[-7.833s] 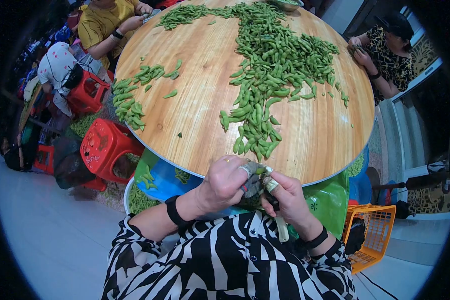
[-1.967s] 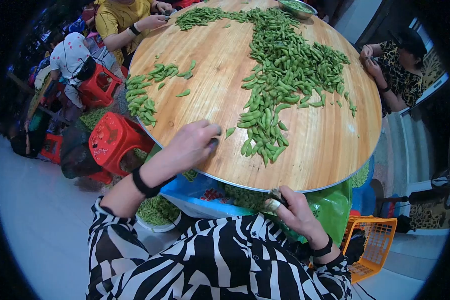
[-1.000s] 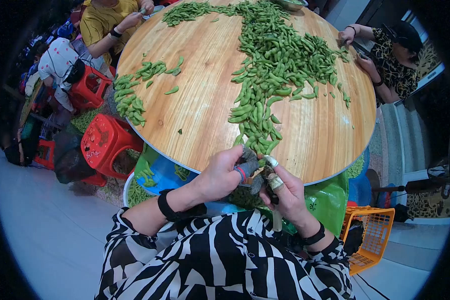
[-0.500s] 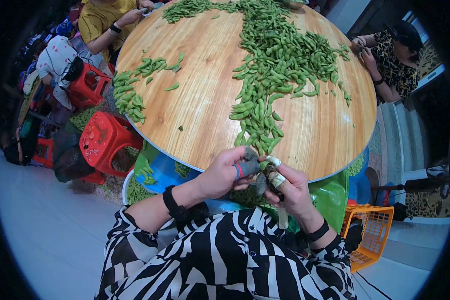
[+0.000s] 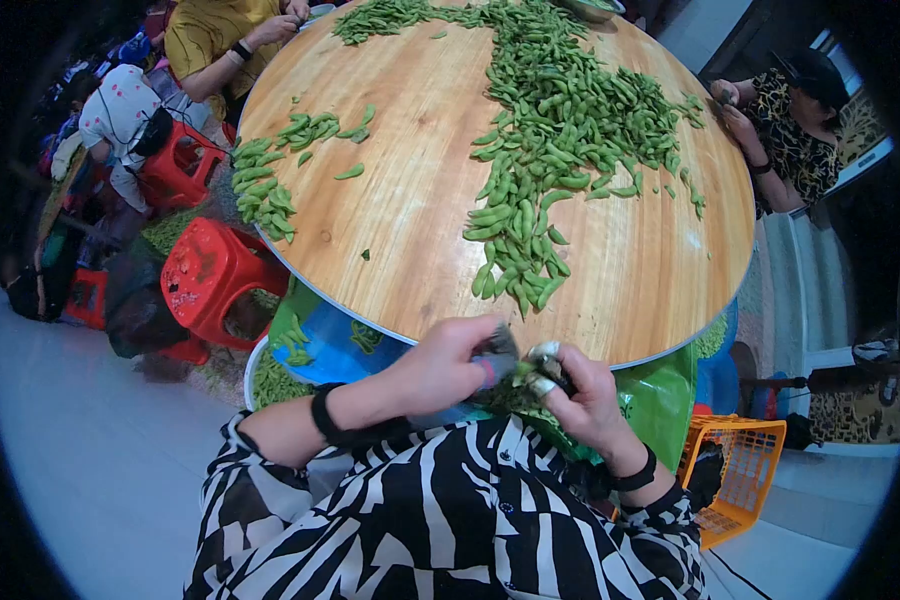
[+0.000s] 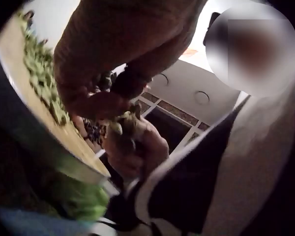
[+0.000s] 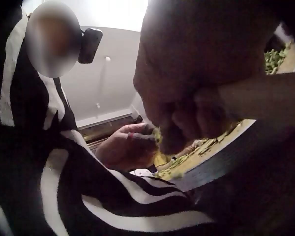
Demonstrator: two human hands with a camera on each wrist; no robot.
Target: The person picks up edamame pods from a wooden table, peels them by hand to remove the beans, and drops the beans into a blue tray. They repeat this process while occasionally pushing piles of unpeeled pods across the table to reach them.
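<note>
My left hand [image 5: 445, 370] is bent in front of my body at the table's near edge, its grey-covered fingertips blurred. Whether it holds anything I cannot tell. Facing it, my right hand [image 5: 590, 400], with pale wrapping on thumb and finger, pinches a green soybean pod [image 5: 522, 374]. In the right wrist view the left fingertips come right up to the pod [image 7: 158, 135]. A pale handle-like piece [image 7: 265, 98] extends from the right fist there. Beyond the hands, a big heap of soybean pods [image 5: 570, 130] spreads over the round wooden table [image 5: 390, 240].
Beneath the table edge are a blue bag [image 5: 335, 345], a green bag [image 5: 660, 390] and a white tub [image 5: 253, 375] of pods. An orange crate [image 5: 740, 470] stands at right, a red stool [image 5: 205, 270] at left. Other people sit around the table.
Two seconds ago my left hand was out over the table near the pods; it then came back to the right hand. Since half a second ago the left fingers have drawn slightly apart from the right.
</note>
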